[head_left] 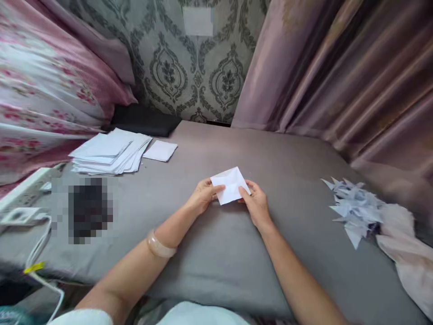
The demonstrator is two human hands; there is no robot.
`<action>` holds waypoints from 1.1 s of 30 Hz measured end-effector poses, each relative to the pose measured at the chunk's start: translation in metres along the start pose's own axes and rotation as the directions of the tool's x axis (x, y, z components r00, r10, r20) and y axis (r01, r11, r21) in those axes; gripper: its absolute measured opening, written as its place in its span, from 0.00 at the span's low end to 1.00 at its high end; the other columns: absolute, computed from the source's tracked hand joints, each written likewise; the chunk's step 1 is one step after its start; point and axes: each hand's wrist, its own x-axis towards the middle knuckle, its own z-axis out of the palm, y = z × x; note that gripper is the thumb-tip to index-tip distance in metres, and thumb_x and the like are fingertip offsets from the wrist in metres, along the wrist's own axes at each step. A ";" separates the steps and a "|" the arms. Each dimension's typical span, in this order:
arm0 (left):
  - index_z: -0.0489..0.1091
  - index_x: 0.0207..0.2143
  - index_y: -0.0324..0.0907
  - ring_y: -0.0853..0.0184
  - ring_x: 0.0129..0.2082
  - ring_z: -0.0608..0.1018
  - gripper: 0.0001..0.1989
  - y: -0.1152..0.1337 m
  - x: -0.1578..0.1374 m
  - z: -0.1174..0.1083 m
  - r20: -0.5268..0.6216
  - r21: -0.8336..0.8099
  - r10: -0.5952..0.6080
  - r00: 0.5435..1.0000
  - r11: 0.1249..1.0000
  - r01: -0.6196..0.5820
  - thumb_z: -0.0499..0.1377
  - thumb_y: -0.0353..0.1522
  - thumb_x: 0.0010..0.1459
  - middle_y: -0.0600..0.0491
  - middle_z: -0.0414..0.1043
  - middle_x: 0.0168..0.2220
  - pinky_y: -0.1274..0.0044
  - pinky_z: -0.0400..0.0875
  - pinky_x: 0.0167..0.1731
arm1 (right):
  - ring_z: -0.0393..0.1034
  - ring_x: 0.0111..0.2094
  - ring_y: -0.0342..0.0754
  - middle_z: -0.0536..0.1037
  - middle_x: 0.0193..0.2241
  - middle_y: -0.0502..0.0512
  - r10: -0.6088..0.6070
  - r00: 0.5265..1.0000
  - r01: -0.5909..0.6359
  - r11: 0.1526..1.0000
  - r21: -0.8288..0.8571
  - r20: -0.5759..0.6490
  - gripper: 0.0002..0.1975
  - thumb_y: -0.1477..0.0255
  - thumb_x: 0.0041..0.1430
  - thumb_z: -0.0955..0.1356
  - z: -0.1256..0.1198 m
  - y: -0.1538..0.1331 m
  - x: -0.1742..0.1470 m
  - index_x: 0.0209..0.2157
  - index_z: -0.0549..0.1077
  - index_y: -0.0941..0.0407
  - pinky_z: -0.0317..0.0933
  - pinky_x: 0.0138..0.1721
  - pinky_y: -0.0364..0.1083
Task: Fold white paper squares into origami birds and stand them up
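Observation:
A small folded sheet of white paper [230, 184] with crease lines is held just above the grey cloth, between both hands. My left hand [203, 195] pinches its left edge, thumb on top and fingers behind. On the opposite side my right hand [256, 203] grips the lower right edge, thumb laid over the front. A pale bangle [158, 246] circles my left wrist. To the left lie a stack of white sheets [104, 151] and a smaller pile of square paper [160, 150]. Folded pointed paper pieces [356, 207] are heaped at the right.
A grey cloth [216, 253] covers the surface. A power strip [23, 212] with a white cable [40, 243] runs along the left edge, near a blurred dark object [89, 210]. Pale crumpled fabric [402, 239] lies at right. Curtains [321, 67] and a patterned wall [196, 67] stand behind.

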 end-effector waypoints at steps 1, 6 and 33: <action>0.66 0.43 0.34 0.66 0.33 0.78 0.22 -0.001 0.002 -0.001 -0.033 0.029 0.013 0.999 1.000 -0.012 0.66 0.27 0.43 0.46 0.76 0.38 0.75 0.73 0.35 | 0.67 0.22 0.43 0.77 0.27 0.51 -0.036 0.999 0.037 0.998 -0.051 0.023 0.32 0.62 0.51 0.68 -0.003 0.000 -0.002 0.57 0.62 0.59 0.64 0.24 0.42; 0.59 0.49 0.36 0.68 0.32 0.76 0.26 -0.005 0.010 -0.012 -0.123 0.357 0.213 0.969 0.921 -0.157 0.63 0.27 0.47 0.50 0.73 0.34 0.75 0.71 0.34 | 0.68 0.22 0.43 0.77 0.25 0.50 -0.067 0.987 0.113 0.933 -0.341 0.145 0.23 0.67 0.56 0.64 -0.017 0.001 -0.008 0.53 0.69 0.55 0.64 0.27 0.43; 0.73 0.37 0.39 0.59 0.43 0.68 0.11 0.017 -0.014 -0.022 0.559 0.829 0.271 0.784 -0.156 -0.537 0.51 0.29 0.62 0.44 0.70 0.43 0.66 0.68 0.44 | 0.68 0.40 0.47 0.71 0.39 0.53 -0.153 0.934 0.332 0.710 -0.622 0.324 0.08 0.69 0.56 0.67 -0.046 -0.003 -0.004 0.37 0.78 0.49 0.62 0.43 0.47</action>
